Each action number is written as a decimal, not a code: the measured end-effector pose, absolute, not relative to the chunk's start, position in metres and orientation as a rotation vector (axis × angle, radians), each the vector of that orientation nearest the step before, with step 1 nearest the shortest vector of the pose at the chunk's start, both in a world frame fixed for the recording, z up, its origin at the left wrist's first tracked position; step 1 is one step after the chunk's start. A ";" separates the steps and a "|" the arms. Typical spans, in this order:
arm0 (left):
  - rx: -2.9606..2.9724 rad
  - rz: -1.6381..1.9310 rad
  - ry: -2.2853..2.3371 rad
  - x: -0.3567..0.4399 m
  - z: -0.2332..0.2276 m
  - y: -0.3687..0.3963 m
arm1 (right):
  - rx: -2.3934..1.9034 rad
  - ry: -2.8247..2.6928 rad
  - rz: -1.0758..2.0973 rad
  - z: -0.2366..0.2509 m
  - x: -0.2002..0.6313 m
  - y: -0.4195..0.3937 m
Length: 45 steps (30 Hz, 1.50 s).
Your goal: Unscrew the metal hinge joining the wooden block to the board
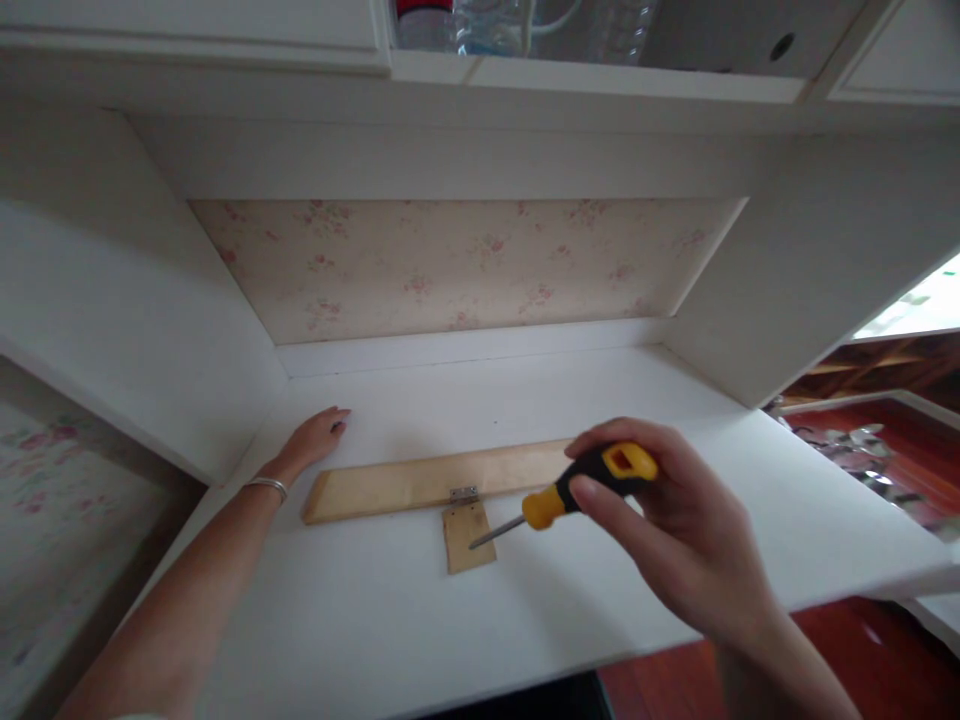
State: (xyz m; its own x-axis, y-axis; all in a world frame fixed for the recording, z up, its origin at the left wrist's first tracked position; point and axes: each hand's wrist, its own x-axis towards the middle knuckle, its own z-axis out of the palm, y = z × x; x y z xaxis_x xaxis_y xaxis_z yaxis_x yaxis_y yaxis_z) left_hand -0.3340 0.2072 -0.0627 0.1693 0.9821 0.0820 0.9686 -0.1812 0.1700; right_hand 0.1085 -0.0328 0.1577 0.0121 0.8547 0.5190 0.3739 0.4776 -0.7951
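Observation:
My right hand (675, 520) is wrapped round the yellow and black handle of a screwdriver (555, 500). Its metal shaft slants down to the left, with the tip over a small square wooden piece (466, 540); whether it touches cannot be made out. A small metal hinge (463, 494) lies where that piece meets a long wooden plank (405, 484) on the white surface. Beyond the plank's left end, my left hand (321, 436) rests low over the surface, fingers drawn together round something small and dark that I cannot make out.
The white countertop (337, 620) runs between two white side panels (787, 260). Flowered wallpaper (480, 265) covers the back. Overhead, an open cabinet shelf (637, 82) holds clear plastic bottles (487, 25). Reddish flooring (675, 685) shows past the front edge.

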 end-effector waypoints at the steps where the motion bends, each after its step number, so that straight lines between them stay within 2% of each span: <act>1: 2.336 0.257 1.959 -0.334 -0.063 0.207 | -1.113 -1.543 0.540 0.151 0.108 -0.020; 6: 2.334 0.340 1.947 -0.331 -0.054 0.203 | -1.268 -1.480 0.507 0.115 0.102 0.026; 10: 2.250 0.682 1.995 -0.309 -0.027 0.175 | -1.357 -1.585 0.436 0.103 0.097 0.037; 14: 2.117 1.021 1.917 -0.266 -0.001 0.108 | -1.372 -1.670 0.434 0.096 0.092 0.040; 19: 1.890 0.960 1.729 -0.202 0.001 0.010 | -1.377 -1.717 0.438 0.093 0.085 0.045; 22: 1.774 0.827 1.609 -0.169 -0.007 -0.020 | -1.352 -1.778 0.400 0.093 0.081 0.048; 30: 1.176 0.801 1.424 -0.122 -0.027 -0.009 | -1.300 -1.890 0.315 0.096 0.075 0.044; 45: 1.038 0.877 1.406 -0.106 -0.042 0.008 | -1.354 -1.871 0.337 0.102 0.071 0.030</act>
State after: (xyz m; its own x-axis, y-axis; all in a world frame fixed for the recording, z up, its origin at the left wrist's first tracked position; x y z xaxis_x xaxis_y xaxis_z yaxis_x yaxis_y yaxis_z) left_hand -0.1059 0.0075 -0.0420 0.0123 0.9407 -0.3391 0.1096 0.3358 0.9355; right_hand 0.0706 0.0304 0.1024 -0.1221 0.8910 0.4374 0.6820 0.3954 -0.6152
